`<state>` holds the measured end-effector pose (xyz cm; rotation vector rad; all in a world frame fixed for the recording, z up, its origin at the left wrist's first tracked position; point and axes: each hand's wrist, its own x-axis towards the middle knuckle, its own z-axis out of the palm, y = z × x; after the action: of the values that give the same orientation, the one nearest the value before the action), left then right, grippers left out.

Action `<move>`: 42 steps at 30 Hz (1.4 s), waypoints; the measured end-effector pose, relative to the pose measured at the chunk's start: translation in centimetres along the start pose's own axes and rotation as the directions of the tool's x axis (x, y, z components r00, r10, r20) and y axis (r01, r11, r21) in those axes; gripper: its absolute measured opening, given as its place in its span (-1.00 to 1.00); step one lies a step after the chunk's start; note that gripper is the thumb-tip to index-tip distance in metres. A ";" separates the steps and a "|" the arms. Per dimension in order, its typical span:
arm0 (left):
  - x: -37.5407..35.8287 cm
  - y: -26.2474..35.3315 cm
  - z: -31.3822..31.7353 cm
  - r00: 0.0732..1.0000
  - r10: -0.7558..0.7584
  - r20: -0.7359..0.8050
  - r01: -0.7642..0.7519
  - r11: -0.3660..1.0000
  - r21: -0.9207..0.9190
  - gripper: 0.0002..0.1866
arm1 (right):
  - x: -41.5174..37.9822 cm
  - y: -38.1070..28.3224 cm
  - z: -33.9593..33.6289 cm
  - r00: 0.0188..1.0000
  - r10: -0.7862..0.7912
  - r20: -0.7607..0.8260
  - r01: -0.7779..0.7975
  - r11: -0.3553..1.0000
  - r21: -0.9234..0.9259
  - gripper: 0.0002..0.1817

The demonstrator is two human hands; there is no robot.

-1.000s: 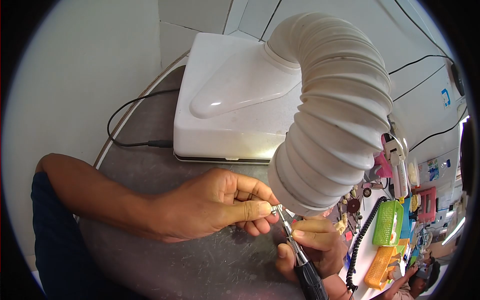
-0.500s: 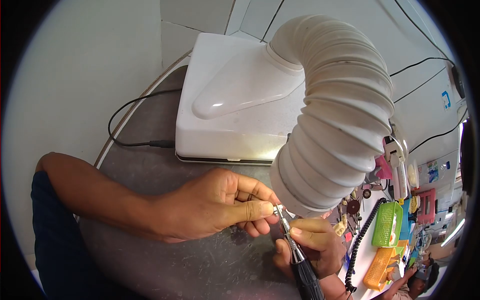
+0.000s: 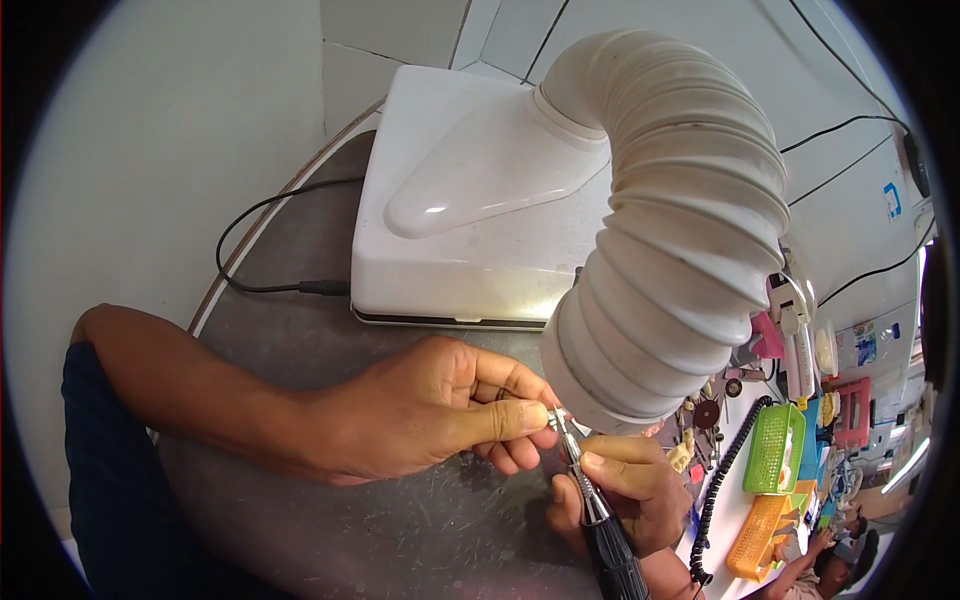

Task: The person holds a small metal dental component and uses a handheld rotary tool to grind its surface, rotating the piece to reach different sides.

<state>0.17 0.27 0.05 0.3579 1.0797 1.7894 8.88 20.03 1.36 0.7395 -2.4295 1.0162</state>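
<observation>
Between the thumb and fingers of my left hand [image 3: 455, 415] is a small white piece [image 3: 555, 418], mostly hidden by the fingertips. My right hand [image 3: 635, 490] is wrapped round a rotary handpiece [image 3: 597, 510] with a black body and a silver front end. The handpiece's thin tip meets the white piece, or lies right beside it; the contact is too small to tell. Both hands are close together over the grey tabletop [image 3: 400, 530], just below the mouth of a ribbed white hose [image 3: 690, 200].
Behind my hands stands a white box-shaped machine [image 3: 460, 270] joined to the hose. Small tools and discs [image 3: 706, 414], a coiled black cord [image 3: 725, 480], a green basket [image 3: 775, 448] and an orange basket [image 3: 757, 535] lie to the right. Another person [image 3: 845, 565] shows at the lower right.
</observation>
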 end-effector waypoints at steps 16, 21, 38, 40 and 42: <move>-0.1 0.1 0.1 1.000 0.008 -0.004 -0.008 1.000 0.002 -0.67 | -0.4 0.0 0.1 0.999 0.004 -0.032 -0.006 0.997 -0.074 -0.63; -0.2 0.3 0.2 0.999 0.040 0.007 -0.040 0.999 0.004 -0.72 | -0.8 0.5 0.3 0.999 -0.007 -0.053 0.008 1.000 0.018 -0.62; -0.2 0.1 0.1 1.000 -0.007 0.005 0.007 1.000 -0.029 -0.67 | -0.8 0.1 0.4 0.997 0.029 -0.070 -0.026 0.999 0.031 -0.66; -0.2 0.2 0.2 1.000 -0.013 0.001 0.013 0.999 -0.034 -0.66 | -0.8 0.2 0.2 0.999 0.004 -0.052 -0.002 0.999 0.039 -0.66; -0.2 0.2 0.2 1.000 -0.015 -0.002 0.015 1.000 -0.021 -0.66 | -0.7 0.2 0.2 0.999 0.000 -0.040 0.002 0.999 0.042 -0.65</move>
<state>0.27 0.19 0.34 0.3348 1.0619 1.7861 9.33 20.25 0.77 0.7271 -2.3799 1.0747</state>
